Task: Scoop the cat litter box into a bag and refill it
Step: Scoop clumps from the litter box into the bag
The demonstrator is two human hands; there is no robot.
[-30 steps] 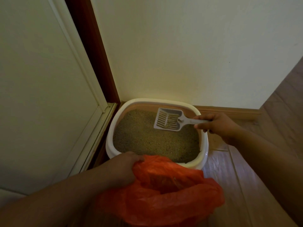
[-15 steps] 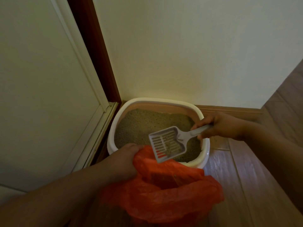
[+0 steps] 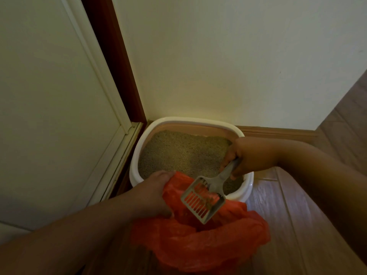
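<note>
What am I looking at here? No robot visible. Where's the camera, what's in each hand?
There is no machine: a person works with bare hands, and the single camera sits on their head, looking forward and down.

On the wooden floor, in the corner by a wall, stands a white litter box holding grainy litter.

The right hand grips the handle of a grey slotted scoop, whose head hangs over the open mouth of an orange plastic bag and holds some clumps.

The left hand holds the bag's edge, its fingers curled into the plastic, keeping the mouth open just in front of the box.
</note>
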